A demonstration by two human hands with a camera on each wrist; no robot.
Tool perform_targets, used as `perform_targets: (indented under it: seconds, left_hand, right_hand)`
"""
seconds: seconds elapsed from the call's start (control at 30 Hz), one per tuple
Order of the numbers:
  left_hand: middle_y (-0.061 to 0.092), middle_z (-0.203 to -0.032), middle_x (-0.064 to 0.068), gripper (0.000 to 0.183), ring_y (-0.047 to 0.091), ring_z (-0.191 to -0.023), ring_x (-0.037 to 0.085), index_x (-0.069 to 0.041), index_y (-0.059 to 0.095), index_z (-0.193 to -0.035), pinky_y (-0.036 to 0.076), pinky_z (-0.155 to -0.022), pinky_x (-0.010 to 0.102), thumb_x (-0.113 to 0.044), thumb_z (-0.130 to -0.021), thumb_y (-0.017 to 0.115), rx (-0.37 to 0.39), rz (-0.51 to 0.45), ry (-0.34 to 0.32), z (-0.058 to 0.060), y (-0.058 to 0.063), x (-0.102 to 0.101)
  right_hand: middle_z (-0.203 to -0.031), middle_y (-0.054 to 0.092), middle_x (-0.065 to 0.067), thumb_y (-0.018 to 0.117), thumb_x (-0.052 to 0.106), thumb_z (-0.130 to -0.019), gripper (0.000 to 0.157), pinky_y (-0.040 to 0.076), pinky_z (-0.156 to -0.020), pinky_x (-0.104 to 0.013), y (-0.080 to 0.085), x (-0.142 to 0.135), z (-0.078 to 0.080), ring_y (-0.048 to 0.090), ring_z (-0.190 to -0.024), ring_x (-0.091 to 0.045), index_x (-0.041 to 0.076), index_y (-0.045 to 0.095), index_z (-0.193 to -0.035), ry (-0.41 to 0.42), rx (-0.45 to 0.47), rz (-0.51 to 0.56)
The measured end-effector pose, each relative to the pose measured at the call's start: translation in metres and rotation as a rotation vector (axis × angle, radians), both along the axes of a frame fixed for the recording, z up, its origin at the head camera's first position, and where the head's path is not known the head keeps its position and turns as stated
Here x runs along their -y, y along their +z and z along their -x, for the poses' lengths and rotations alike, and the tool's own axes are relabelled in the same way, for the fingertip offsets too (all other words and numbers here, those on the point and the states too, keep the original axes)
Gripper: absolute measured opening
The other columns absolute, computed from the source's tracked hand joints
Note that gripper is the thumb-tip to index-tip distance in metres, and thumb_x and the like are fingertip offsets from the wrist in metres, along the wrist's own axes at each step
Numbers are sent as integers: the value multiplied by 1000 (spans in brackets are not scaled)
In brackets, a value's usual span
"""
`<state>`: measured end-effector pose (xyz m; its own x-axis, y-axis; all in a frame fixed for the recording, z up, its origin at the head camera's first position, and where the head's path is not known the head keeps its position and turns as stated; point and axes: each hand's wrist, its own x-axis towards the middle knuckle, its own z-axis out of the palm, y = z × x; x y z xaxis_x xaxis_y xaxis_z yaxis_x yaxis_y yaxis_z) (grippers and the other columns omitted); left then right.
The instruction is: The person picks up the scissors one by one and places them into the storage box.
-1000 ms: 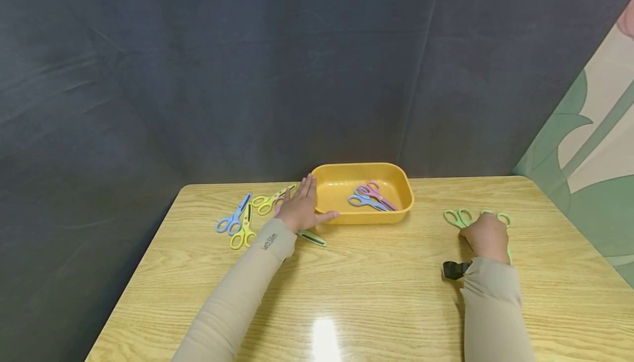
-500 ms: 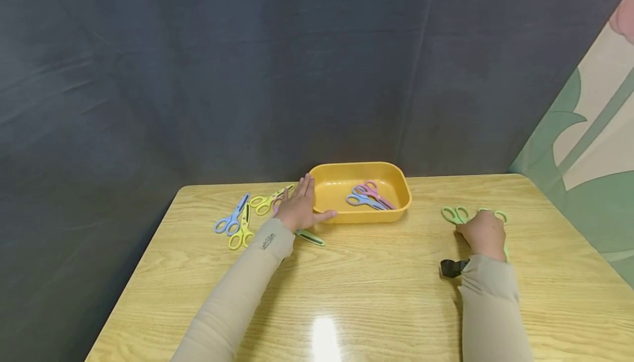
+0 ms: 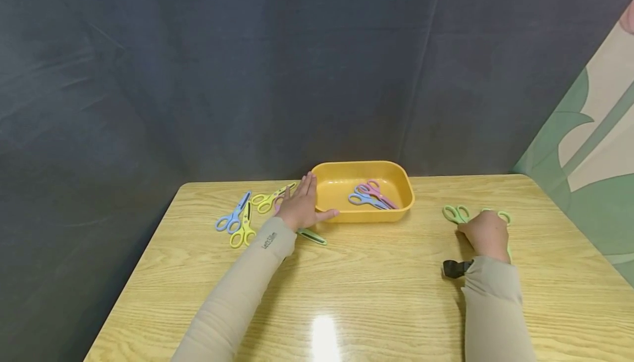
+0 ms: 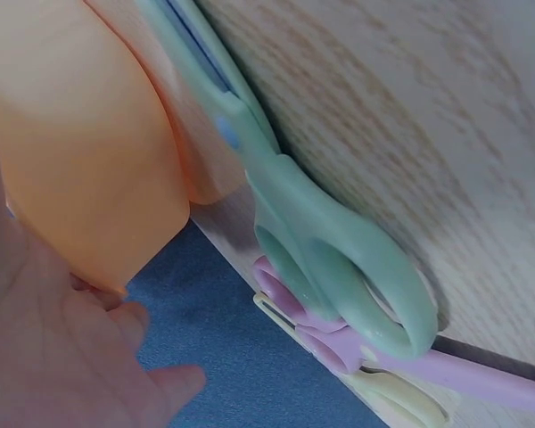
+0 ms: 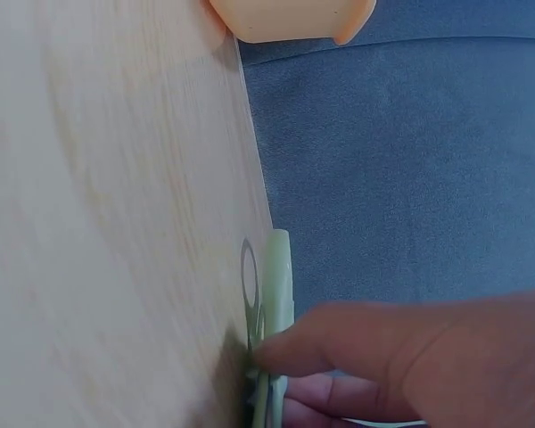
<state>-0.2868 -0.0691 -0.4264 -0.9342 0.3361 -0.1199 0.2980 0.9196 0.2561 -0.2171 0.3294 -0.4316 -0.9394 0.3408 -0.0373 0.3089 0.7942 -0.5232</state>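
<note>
Scissors with green handles (image 5: 279,276) are well to the right of the yellow tray (image 3: 364,217), pinched between thumb and fingers of the right hand (image 3: 486,234); whether they are clear of the tabletop (image 3: 376,285) cannot be told. Left hand (image 3: 301,208) is not gripping: fingers straight against the tray's left end, thumb along its front. Main risk, as judged: a second green pair (image 3: 509,220), loops just beside the right hand on the side away from the tray, could catch and be dragged along; the hand hides where the two pairs meet. A grip on the slick plastic that is too near one end might let the held pair swing or slip. Hard pressure from the left hand could skid the tray to the right. Inside the tray, toward its right end, blue scissors (image 3: 371,202) and pink scissors (image 3: 378,195) lie crossed; a drop on top of them would probably tangle. Left of the tray: blue pair (image 3: 239,211), nearer yellow pair (image 3: 246,225), farther yellow pair (image 3: 277,195). At the tray's left front, left-side green scissors (image 4: 339,232) overlap left-side pink scissors (image 4: 334,346), so a shift of the left hand might nudge both. Dark curtain (image 3: 297,76) just behind the tray limits backward room.
</note>
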Motion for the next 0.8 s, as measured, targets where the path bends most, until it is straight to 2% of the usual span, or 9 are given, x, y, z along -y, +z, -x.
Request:
perform_targets:
  seconds: [0.17, 0.37, 0.6, 0.8]
  left_hand:
    - [-5, -170, 11, 117, 0, -157, 25, -4, -2, -162, 10, -122, 60, -80, -88, 48, 1, 2, -2, -2, 4, -1]
    - [-5, -170, 11, 117, 1, -157, 25, -3, -2, -162, 10, -122, 59, -80, -89, 48, 6, 15, -2, -5, 8, -2]
    - [-5, -170, 11, 116, 1, -157, 25, -3, -1, -162, 9, -122, 58, -79, -89, 49, 10, 6, 2, -6, 10, -2]
    - [-5, -170, 11, 116, 1, -157, 25, -4, -2, -162, 9, -122, 58, -79, -90, 49, 11, 10, 7, -5, 8, -2]
  right_hand:
    - [-65, 63, -20, 70, 12, -84, 27, 52, -64, -54, 0, 1, 1, 62, -67, -41, -7, 63, -67, 3, -8, 10]
    - [-64, 64, -16, 68, 10, -86, 26, 51, -63, -51, -1, 2, -1, 62, -65, -36, -6, 65, -67, 15, -38, 31]
    - [-60, 58, -6, 69, 10, -88, 26, 41, -55, -34, 2, 6, 1, 54, -60, -27, -2, 64, -66, 45, -73, 44]
    - [-57, 54, -5, 74, 15, -89, 31, 38, -53, -32, 1, 11, 3, 49, -56, -22, -3, 62, -66, 56, -115, 32]
